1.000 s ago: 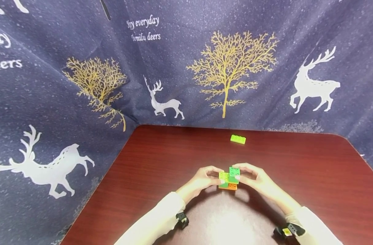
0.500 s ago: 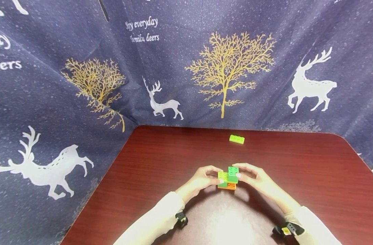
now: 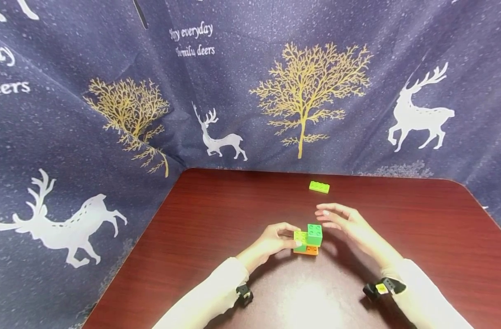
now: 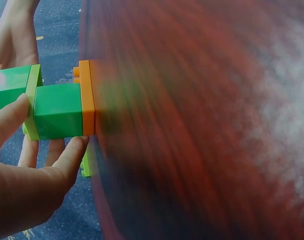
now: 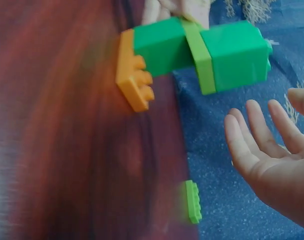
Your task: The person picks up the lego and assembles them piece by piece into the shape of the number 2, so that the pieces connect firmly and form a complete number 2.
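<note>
A stack of toy building bricks stands on the table, an orange flat brick at the bottom. On one end of it sits a green brick, topped by a lime flat brick. Another green brick sits on the lime one's right end, overhanging the orange. My left hand grips the stack's left side, thumb at the lime brick and a fingertip low by the orange one. Beside and behind the stack my right hand is raised, fingers extended and apart from the bricks.
A loose lime flat brick lies near the back edge of the dark red wooden table. Behind the table hangs a blue cloth printed with deer and trees. Each wrist wears a small black camera.
My right hand has let go of the upper green brick and moved up and away toward the back right. The left hand keeps its grip and the stack stays in place.
</note>
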